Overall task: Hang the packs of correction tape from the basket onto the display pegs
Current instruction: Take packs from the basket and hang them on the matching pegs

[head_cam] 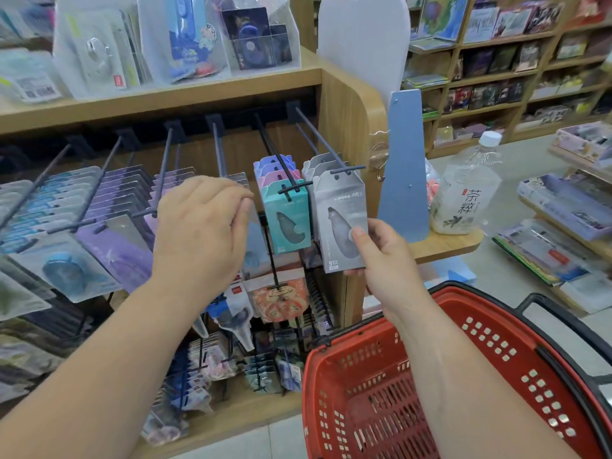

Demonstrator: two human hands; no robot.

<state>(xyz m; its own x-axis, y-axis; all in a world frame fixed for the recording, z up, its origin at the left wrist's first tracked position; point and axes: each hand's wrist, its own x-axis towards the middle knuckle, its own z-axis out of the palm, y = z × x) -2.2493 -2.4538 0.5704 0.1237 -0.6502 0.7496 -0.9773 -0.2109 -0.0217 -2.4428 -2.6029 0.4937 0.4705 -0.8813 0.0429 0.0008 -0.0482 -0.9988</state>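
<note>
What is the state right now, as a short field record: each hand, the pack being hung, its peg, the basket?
left hand: fingers curled at a clear-fronted pack; grip unclear
right hand: pinches lower part of grey cardboard correction tape pack
grey pack: hang holes at tip of rightmost dark metal peg
neighbour: teal cardboard pack hanging to its left
red plastic basket: lower right, below right forearm

Right hand (381, 256) grips a grey pack (337, 213) on the rightmost peg (323, 140); left hand (198, 223) pinches a clear pack (255, 236); red basket (364, 376) below.
</note>
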